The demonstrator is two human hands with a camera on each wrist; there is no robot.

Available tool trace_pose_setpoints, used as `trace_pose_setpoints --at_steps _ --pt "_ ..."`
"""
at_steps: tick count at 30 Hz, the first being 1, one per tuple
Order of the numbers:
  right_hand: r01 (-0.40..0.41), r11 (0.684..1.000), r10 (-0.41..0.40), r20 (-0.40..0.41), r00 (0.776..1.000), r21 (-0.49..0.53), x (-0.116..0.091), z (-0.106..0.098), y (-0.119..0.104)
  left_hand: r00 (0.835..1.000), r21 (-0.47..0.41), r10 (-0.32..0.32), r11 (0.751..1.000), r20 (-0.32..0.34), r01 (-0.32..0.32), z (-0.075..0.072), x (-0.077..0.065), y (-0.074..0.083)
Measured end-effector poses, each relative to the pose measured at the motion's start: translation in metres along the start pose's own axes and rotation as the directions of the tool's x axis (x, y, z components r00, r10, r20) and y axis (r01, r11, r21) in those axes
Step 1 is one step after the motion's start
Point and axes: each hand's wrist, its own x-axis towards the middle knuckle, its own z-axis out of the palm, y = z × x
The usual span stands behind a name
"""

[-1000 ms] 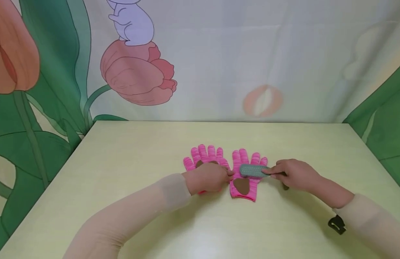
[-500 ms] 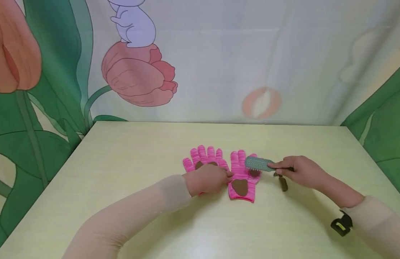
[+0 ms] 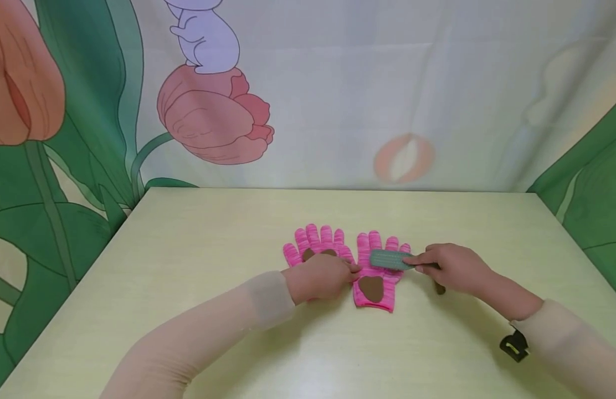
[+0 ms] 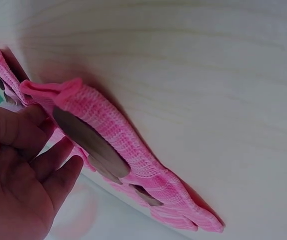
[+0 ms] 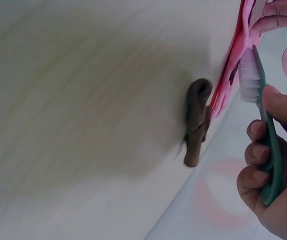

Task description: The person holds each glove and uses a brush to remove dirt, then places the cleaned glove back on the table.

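Note:
Two pink knitted gloves with brown patches lie side by side on the table. My left hand lies across the left glove, its fingertips at the near edge of the right glove. In the left wrist view its fingers are loosely bent beside the pink fabric. My right hand grips the handle of a green brush. The right wrist view shows the brush's pale bristles against the right glove, with the thumb along the handle and the other fingers curled round it.
A brown, knobby object lies on the table under my right hand, just right of the gloves. A black piece hangs by the right sleeve. The pale table ends at a printed curtain behind.
The brush lifted up and right off the right glove, baring a dark bristly patch, then came back down and left onto it. The left hand stayed in place.

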Motion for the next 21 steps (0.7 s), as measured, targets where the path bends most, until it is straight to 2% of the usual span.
trace_pose_setpoints --at_steps 3,7,10,15,21 --pt "-0.013 0.998 0.012 0.015 1.0 0.054 -0.007 -0.001 0.01 1.0 -0.006 0.0 1.0 0.004 0.0 0.0 -0.001 0.0" --pt "0.012 0.996 -0.012 -0.001 1.0 0.084 -0.016 -0.001 0.022 1.0 -0.019 -0.01 1.0 0.006 0.01 -0.001 0.0 0.001" --pt "0.025 0.999 -0.024 -0.03 0.999 0.039 -0.023 -0.002 0.027 1.0 -0.024 -0.019 1.0 0.008 0.019 -0.002 0.002 0.002" --pt "0.002 1.0 -0.003 -0.049 0.999 -0.026 -0.03 -0.001 0.032 0.999 -0.023 -0.026 0.999 0.032 0.027 0.0 0.004 0.002" --pt "-0.01 0.997 0.003 -0.089 0.996 -0.083 -0.047 -0.005 0.046 0.999 -0.016 -0.024 1.0 0.024 0.024 -0.001 0.004 0.003"
